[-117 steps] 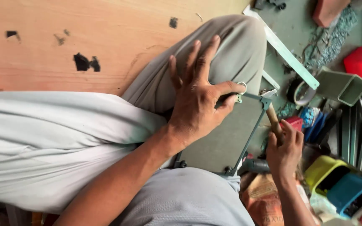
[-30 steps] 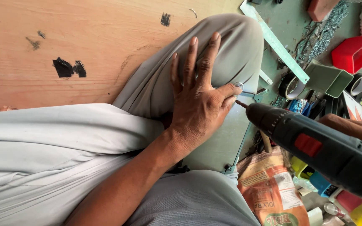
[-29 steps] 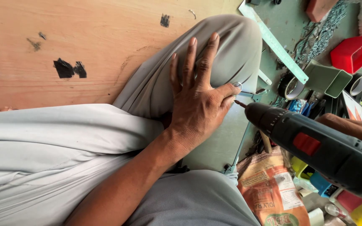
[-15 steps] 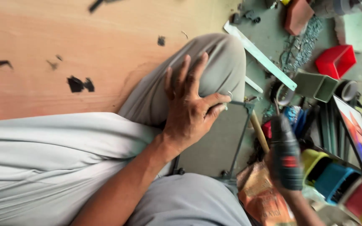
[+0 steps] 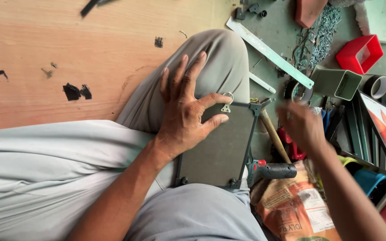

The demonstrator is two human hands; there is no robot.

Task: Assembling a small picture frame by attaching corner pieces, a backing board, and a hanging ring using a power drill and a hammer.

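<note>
The left hand point(image 5: 186, 118) presses flat, fingers spread, pinning a small triangular hanger point(image 5: 225, 108) on the stiff, light grey panel point(image 5: 222, 149), best gripped by its framed edges; the blurred right hand point(image 5: 301, 127) hangs empty.

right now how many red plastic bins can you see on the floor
1 for sure: the red bin sits at the upper right, beside the green box. Other coloured containers at the right edge are cut off, so more may be hidden.
</note>
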